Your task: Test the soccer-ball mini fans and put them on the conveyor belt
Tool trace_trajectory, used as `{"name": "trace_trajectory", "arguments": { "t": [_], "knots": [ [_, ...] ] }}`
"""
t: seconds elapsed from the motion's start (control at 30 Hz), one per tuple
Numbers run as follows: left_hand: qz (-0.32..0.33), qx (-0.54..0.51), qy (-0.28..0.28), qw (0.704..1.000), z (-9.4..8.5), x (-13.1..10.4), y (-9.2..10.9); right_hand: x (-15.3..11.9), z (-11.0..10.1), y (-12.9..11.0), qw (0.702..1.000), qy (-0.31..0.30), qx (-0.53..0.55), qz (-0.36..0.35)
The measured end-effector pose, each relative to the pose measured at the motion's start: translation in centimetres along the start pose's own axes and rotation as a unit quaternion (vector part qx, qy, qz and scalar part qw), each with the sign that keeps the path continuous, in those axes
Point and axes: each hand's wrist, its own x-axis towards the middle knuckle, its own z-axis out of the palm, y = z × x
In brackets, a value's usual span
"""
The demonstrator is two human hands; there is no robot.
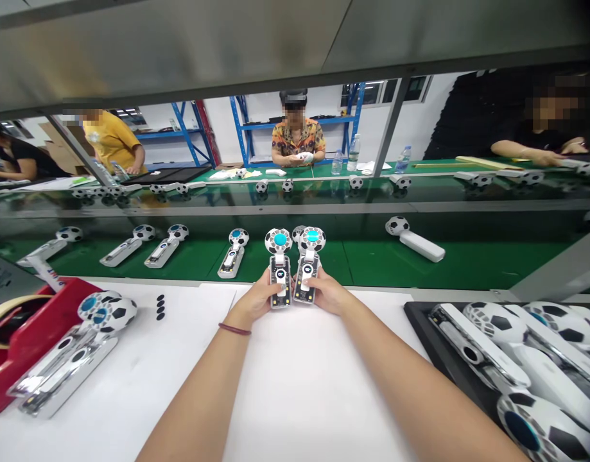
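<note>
Two handheld fans with soccer-ball heads are held upright side by side over the front edge of the bench. My left hand [260, 296] is closed round the clear-fronted handle of the left fan [280, 282], its thumb on the front. Around the right fan [306, 279] my right hand [327, 292] is closed in the same way. Both show a lit round display on the handle and a blue disc in the head. Behind them, partly hidden, is another ball head [298, 232].
A green conveyor belt [362, 256] carries several more fans, one lying face down [417, 244]. At left are a red tape dispenser [58, 301], two stacked fans [73, 359] and small black discs [160, 307]. A black tray [420, 321] of fans stands at right. Co-workers sit across the belt.
</note>
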Motion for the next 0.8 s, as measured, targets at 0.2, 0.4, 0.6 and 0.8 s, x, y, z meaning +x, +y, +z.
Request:
{"name": "trace_trajectory", "arguments": {
  "t": [0.2, 0.4, 0.6, 0.8],
  "knots": [
    [0.003, 0.007, -0.002, 1.000, 0.0, 0.0, 0.0, 0.1, -0.2, 0.1, 1.000, 0.001, 0.001, 0.005],
    [0.002, 0.008, -0.010, 1.000, 0.3, -0.2, 0.3, 0.1, -0.4, 0.0, 1.000, -0.003, -0.004, 0.007],
    [0.002, -0.001, 0.016, 1.000, 0.4, -0.1, 0.3, 0.0, -0.1, 0.0, 1.000, -0.009, -0.005, 0.003],
    [0.049, -0.008, 0.018, 0.999, 0.3, -0.4, 1.6, -0.1, 1.1, -1.7, 0.998, 0.004, -0.058, -0.035]
  ]
}}
